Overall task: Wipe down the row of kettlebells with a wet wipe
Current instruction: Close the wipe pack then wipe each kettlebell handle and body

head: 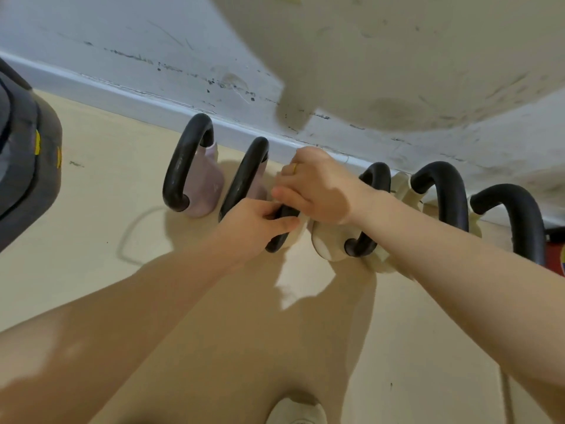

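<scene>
1. Kettlebells [195, 166] stand in a row on the pale floor [91, 240] along the scuffed wall [122, 56], running from 10 o'clock to 3 o'clock of the view; all have black handles, with pink bodies toward 10 o'clock and cream ones toward 3.
2. Left hand [253, 224] is closed on the lower part of the third kettlebell's handle [276, 243], fingers curled round it.
3. Right hand [315, 188] sits at 1 o'clock of the left, fingers bent over the same handle and pressing a pale wet wipe [301, 226] to it, it seems; most of the wipe is hidden.
4. A cream kettlebell [330, 243] stands just beside, under the right wrist.
5. A dark padded object [27, 166] sits at 9 o'clock.
</scene>
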`<state>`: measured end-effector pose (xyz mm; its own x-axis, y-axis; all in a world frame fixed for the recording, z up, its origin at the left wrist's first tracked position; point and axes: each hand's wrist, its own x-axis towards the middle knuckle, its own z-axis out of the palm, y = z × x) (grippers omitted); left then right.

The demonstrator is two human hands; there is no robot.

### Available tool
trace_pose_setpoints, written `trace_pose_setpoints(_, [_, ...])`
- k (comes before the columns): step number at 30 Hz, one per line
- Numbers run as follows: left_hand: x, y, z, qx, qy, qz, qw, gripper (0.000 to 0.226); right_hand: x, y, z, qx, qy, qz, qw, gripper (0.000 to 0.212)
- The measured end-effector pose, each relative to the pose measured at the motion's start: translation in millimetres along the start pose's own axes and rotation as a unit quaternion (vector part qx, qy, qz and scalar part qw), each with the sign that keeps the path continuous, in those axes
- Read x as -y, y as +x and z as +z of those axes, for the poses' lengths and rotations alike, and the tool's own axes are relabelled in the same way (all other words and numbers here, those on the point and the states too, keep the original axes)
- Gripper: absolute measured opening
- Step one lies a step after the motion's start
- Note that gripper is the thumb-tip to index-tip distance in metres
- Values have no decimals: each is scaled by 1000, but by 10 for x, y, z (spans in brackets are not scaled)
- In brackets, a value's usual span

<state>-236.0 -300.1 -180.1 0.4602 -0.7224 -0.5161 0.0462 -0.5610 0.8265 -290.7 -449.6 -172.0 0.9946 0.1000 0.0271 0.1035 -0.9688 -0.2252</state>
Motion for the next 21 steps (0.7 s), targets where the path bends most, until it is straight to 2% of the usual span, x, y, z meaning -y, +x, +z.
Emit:
trace_pose_setpoints(1, [18,-14,4,0,-11,-4,1000,30,-14,-38,6,-1,8,-29,1000,44])
trace_pose_setpoints(2, [24,-35,15,-1,-22,-7,1000,29,-51,-44,-21,-1,27,-17,999,44])
trace_pose_setpoints(6, [14,-50,30,-10,-39,-12,999,23,-156,72,-52,6,123,209,970,49])
trace_pose_setpoints(7, [12,-41,28,-13,-33,-10,999,24,-122,110,-66,29,102,213,971,52])
trace_pose_setpoints(9, [9,-24,30,-16,-34,-8,999,27,10,148,-84,58,11,147,987,62])
trace_pose_setpoints(10, [2,-27,36,-16,-42,-8,999,29,32,151,-91,69,4,124,990,61])
trace_pose_setpoints(11, [4,-28,52,-17,-53,-8,998,30,4,151,-98,79,28,139,987,59])
trace_pose_setpoints(12, [5,-28,68,-17,-58,-9,998,31,-37,156,-107,61,111,198,972,57])
trace_pose_setpoints(13, [-2,-22,81,-17,-56,-9,998,31,-81,173,-108,29,223,277,934,54])
trace_pose_setpoints(14, [-13,-16,86,-18,-50,-7,999,29,-127,196,-78,-23,333,357,873,52])
trace_pose_setpoints(16, [-34,15,81,-17,-35,-3,999,27,-105,244,-53,-115,484,494,713,43])
trace_pose_setpoints(19, [-77,70,53,-7,36,12,999,33,-20,244,-53,-184,614,591,490,32])
trace_pose_setpoints(21, [-102,100,56,0,80,27,996,33,-29,219,-109,-216,664,614,369,26])
